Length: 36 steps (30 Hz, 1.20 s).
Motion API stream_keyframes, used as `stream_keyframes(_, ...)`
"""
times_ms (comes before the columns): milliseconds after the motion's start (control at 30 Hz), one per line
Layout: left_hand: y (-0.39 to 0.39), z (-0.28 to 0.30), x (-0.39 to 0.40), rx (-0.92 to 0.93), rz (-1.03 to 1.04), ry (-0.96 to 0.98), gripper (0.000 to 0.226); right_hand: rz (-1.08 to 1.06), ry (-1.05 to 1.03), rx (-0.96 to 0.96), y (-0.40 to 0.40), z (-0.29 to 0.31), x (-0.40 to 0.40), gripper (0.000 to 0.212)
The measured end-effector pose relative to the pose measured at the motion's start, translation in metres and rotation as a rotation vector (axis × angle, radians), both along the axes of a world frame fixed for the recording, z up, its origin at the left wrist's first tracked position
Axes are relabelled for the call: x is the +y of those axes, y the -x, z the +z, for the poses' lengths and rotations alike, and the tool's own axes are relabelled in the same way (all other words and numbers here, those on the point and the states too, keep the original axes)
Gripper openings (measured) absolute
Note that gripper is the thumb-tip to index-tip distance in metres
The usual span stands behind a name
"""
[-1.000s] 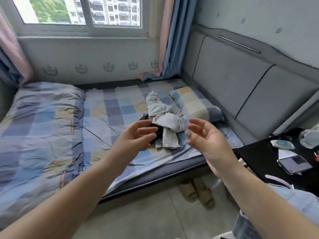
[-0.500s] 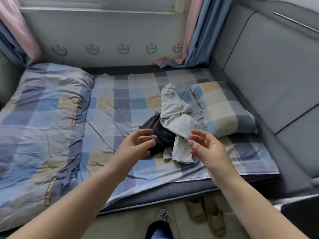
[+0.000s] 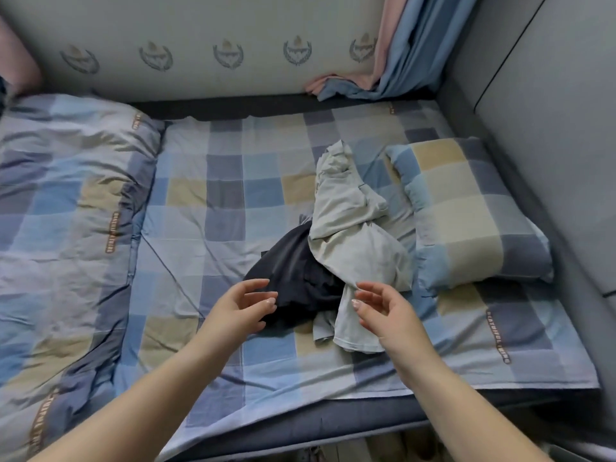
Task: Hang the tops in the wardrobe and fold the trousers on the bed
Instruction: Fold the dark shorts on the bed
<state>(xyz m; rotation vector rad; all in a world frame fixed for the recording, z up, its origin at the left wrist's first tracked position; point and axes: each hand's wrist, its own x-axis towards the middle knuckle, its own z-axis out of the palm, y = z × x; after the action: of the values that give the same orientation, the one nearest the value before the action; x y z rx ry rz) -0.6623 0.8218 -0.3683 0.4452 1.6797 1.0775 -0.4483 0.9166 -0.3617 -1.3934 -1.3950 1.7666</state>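
Indoors, bedroom: checked blue-and-beige bed sheet (image 3: 233, 208) covers the mattress, rumpled matching duvet (image 3: 66, 208) at left, matching pillow (image 3: 466, 211) at right beside a grey padded headboard (image 3: 550, 128). Pink-and-blue curtain (image 3: 396, 51) drapes onto the far corner. 2 garments heaped mid-bed: crumpled pale grey garment (image 3: 353, 235) overlapping a dark navy garment (image 3: 296, 278). Left hand (image 3: 240, 308) and right hand (image 3: 383, 311) over the heap, fingers loosely spread, holding nothing.
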Motion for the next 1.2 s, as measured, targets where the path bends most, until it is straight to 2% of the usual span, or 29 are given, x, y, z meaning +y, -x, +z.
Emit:
stream_keyframes(200,0.058,-0.092,0.056,0.183,-0.080,0.124,0.027,0.058,0.061,-0.131,0.037,-0.105,0.044,0.025)
stream_keyframes(367,0.091,-0.197,0.072,0.292,-0.141,0.263,0.032,0.227,0.000,-0.307,0.093,-0.208,0.070,0.024)
stream_keyframes(567,0.123,-0.316,0.052,0.404,-0.243,0.433,0.053,0.615,-0.257,-0.632,0.144,-0.319,0.077,0.044)
stream_keyframes(700,0.140,-0.364,0.038,0.486,-0.243,0.466,0.067,0.975,-0.589,-0.976,0.150,-0.373,0.081,0.071)
stream_keyframes(800,0.143,-0.389,0.027,0.453,-0.268,0.466,0.069,1.035,-0.763,-1.173,0.152,-0.404,0.089,0.080)
stream_keyframes(867,0.141,-0.395,0.024,0.441,-0.295,0.439,0.069,1.008,-0.872,-1.251,0.158,-0.414,0.096,0.066)
stream_keyframes(967,0.147,-0.400,0.020,0.482,-0.333,0.412,0.068,1.015,-1.015,-1.265,0.177,-0.417,0.101,0.017)
stream_keyframes(1100,0.155,-0.394,0.016,0.528,-0.320,0.395,0.064,1.068,-0.974,-1.188,0.187,-0.418,0.098,0.014)
stream_keyframes(1200,0.152,-0.388,0.011,0.536,-0.292,0.343,0.058,0.897,-0.715,-1.010,0.190,-0.409,0.093,0.012)
